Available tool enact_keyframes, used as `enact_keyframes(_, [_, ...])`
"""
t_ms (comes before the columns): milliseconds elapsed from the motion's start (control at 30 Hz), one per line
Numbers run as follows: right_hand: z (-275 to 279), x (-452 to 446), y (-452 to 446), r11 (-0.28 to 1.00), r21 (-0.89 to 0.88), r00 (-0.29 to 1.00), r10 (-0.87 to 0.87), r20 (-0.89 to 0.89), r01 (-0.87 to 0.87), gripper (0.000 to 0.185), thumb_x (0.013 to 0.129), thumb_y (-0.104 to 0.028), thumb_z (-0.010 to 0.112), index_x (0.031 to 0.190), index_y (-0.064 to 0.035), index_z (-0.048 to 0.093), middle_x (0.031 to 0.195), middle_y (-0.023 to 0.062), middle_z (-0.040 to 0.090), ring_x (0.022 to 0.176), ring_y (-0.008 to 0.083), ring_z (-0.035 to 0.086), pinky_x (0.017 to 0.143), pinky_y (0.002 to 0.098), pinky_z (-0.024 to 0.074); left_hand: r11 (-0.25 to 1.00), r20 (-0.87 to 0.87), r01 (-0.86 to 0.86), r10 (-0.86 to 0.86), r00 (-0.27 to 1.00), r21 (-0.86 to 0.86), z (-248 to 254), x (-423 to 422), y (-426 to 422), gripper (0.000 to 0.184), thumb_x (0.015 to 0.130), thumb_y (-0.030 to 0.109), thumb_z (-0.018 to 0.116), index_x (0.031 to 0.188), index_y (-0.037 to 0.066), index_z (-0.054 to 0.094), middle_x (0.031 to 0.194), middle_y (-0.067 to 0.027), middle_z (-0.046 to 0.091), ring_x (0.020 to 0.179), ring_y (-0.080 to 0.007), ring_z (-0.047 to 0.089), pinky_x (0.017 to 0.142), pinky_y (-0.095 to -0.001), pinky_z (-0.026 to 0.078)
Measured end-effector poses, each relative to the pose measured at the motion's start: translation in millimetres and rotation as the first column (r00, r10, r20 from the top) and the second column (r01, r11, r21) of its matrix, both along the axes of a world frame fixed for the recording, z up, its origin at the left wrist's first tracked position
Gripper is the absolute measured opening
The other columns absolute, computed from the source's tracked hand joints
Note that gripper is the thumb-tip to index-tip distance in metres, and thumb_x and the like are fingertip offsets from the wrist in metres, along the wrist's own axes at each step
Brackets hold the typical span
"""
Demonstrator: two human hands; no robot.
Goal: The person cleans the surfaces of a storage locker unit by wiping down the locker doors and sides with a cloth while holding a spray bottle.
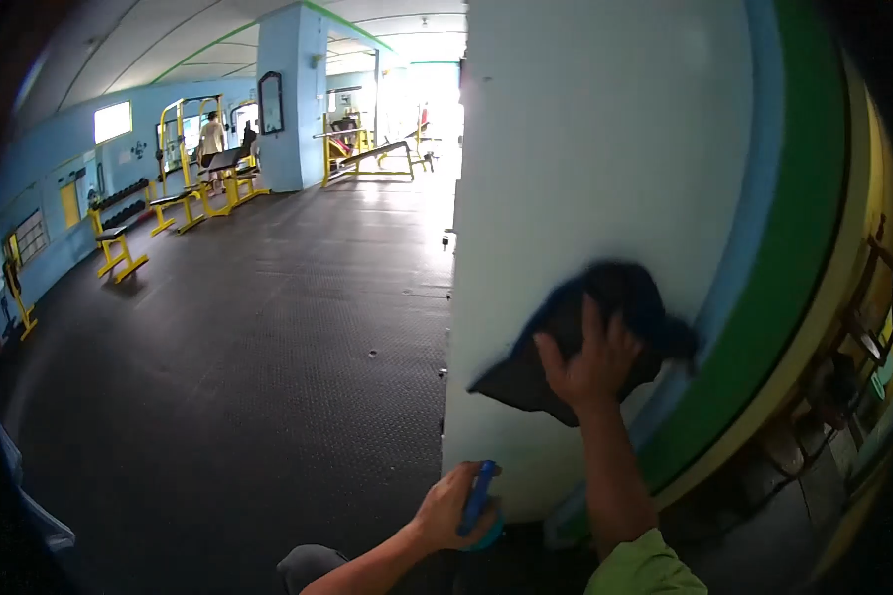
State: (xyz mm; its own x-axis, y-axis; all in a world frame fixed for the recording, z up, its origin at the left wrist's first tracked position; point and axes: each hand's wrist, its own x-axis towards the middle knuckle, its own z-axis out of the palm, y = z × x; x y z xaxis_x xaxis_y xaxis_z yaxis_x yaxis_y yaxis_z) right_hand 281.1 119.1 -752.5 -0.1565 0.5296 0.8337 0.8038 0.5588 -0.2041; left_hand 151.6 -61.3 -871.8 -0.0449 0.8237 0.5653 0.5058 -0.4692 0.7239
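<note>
My right hand [593, 359] lies with spread fingers on a dark cloth [541, 382], pressing it against a white panel [605, 129]. The cloth is bunched above the fingers, and one corner points left. Lower down, my left hand [448, 511] is wrapped round a spray bottle with a blue trigger head [478, 496]. Only the top and a bit of the bluish body of the bottle show past the fingers. It is held close to the panel's lower left part.
A green and light-blue border [799, 198] curves along the panel's right side. Dark textured flooring [318, 367] stretches left. Yellow-framed gym benches [228, 183], a dumbbell rack [124, 211] and a blue pillar [283, 94] stand farther back, with a person [210, 139] near the machines.
</note>
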Motion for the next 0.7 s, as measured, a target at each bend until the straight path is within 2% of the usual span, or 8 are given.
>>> enact_keyframes(100, [0,36,27,0.999,-0.025,0.99,0.016,-0.142,-0.02,0.078,0.081,-0.059,0.058,0.141,-0.012,0.04,0.132,0.0289,0.042,0.115,0.0479,0.047,0.092,0.0573,0.039,0.99,0.118,-0.025,0.041,0.992,-0.139,1,-5,-12,0.044,0.077,0.013,0.067,0.115,-0.002,0.051,0.096,-0.0197,0.06,0.079,-0.0308,0.064,0.071,-0.038,0.051])
enact_keyframes(167, [65,41,34,0.972,0.183,0.947,-0.084,-0.31,0.146,0.079,0.084,-0.059,0.054,0.144,-0.0117,0.034,0.134,0.029,0.041,0.118,0.0499,0.044,0.094,0.055,0.0398,0.989,0.074,-0.148,0.147,0.986,0.011,-3,-6,-10,0.041,0.078,0.012,0.066,0.113,-0.002,0.051,0.091,-0.0177,0.061,0.073,-0.026,0.064,0.066,-0.0356,0.051])
enact_keyframes(300, [120,-21,23,0.82,0.34,0.876,-0.356,-0.327,0.46,0.08,0.085,-0.066,0.047,0.146,-0.0165,0.029,0.138,0.0262,0.038,0.129,0.0479,0.034,0.105,0.0632,0.0242,0.986,0.012,-0.159,0.159,0.987,0.048,-12,-1,-11,0.042,0.077,0.011,0.067,0.114,-0.002,0.051,0.091,-0.0177,0.061,0.073,-0.0264,0.064,0.065,-0.0346,0.051])
enact_keyframes(367, [87,-58,1,0.833,0.45,0.918,-0.391,0.066,0.322,0.076,0.085,-0.071,0.038,0.145,-0.0248,0.031,0.143,0.0227,0.034,0.136,0.0462,0.023,0.107,0.0656,0.0148,0.985,0.095,-0.164,0.158,0.983,0.055,-14,6,-13,0.042,0.077,0.012,0.067,0.114,-0.003,0.051,0.09,-0.018,0.061,0.074,-0.0276,0.064,0.067,-0.0371,0.051])
enact_keyframes(433, [33,-62,-24,0.876,0.406,0.937,0.126,0.325,-0.259,0.067,0.083,-0.062,0.052,0.14,-0.0286,0.042,0.14,0.0162,0.04,0.133,0.0388,0.031,0.105,0.0632,0.02,0.988,0.11,-0.153,0.149,0.983,0.033,-27,6,-13,0.042,0.077,0.013,0.067,0.113,-0.003,0.051,0.09,-0.0186,0.061,0.074,-0.0281,0.064,0.068,-0.0386,0.051])
enact_keyframes(533, [-66,-28,-4,0.869,0.383,0.94,0.225,0.258,-0.313,0.054,0.074,-0.055,0.067,0.11,-0.0148,0.066,0.107,0.0157,0.054,0.102,0.035,0.048,0.082,0.0557,0.036,0.989,0.099,-0.14,0.143,0.985,-0.038,-30,3,-25,0.043,0.078,0.015,0.066,0.114,-0.003,0.051,0.092,-0.0197,0.061,0.074,-0.0266,0.064,0.068,-0.0388,0.051])
enact_keyframes(633, [-72,8,14,0.821,0.532,0.977,0.157,0.142,-0.209,0.063,0.075,-0.051,0.067,0.119,-0.0065,0.06,0.11,0.0194,0.054,0.101,0.0388,0.05,0.082,0.0578,0.0375,0.977,0.058,-0.196,0.201,0.978,-0.077,-43,1,-23,0.044,0.078,0.018,0.066,0.114,-0.003,0.052,0.093,-0.0208,0.061,0.071,-0.0261,0.063,0.066,-0.0379,0.051])
enact_keyframes(700, [-59,13,22,0.978,-0.032,0.971,0.2,-0.128,-0.205,0.072,0.078,-0.046,0.066,0.13,0.0015,0.049,0.116,0.0239,0.052,0.103,0.0453,0.048,0.087,0.0595,0.0361,0.97,0.638,0.065,0.102,0.763,-0.234,-46,10,-20,0.036,0.087,0.021,0.06,0.118,0.004,0.052,0.101,-0.0159,0.061,0.082,-0.0239,0.063,0.076,-0.0402,0.051])
